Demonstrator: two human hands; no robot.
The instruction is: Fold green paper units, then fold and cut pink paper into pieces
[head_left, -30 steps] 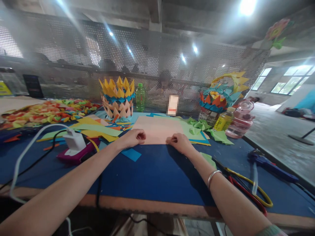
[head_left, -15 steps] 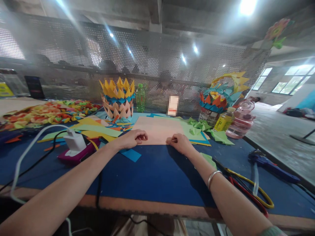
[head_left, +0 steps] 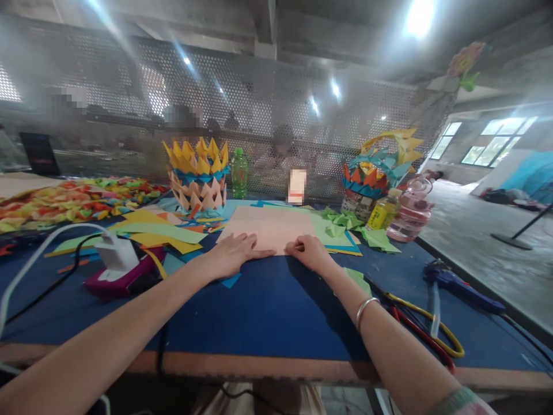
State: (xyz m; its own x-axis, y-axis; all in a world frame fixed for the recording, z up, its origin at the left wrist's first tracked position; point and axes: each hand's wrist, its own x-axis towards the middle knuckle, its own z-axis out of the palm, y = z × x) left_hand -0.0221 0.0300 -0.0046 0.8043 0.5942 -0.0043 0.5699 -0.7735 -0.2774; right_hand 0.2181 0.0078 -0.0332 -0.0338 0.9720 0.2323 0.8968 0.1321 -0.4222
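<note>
A light orange sheet of paper (head_left: pixel 272 222) lies flat on the blue table, partly over green and blue sheets. My left hand (head_left: pixel 235 252) rests on the sheet's near left part, palm down with the fingers apart and the thumb stretched along the near edge. At the near right edge of the sheet, my right hand (head_left: pixel 307 251) is closed, thumb and forefinger pinching the paper's edge. A small blue paper piece (head_left: pixel 231 281) shows partly beneath my left wrist.
Folded-paper baskets (head_left: pixel 199 178) (head_left: pixel 367 178), a green bottle (head_left: pixel 239 176) and a yellow-labelled bottle (head_left: pixel 383 212) stand behind. Scissors (head_left: pixel 425 323) and a glue gun (head_left: pixel 466 288) lie right. A purple power strip (head_left: pixel 125 276) and folded paper pieces (head_left: pixel 82 202) are left.
My left hand has opened and spread flat on the sheet, its thumb reaching right along the edge. My right hand stays pinched at the edge. The camera view has turned slightly right.
</note>
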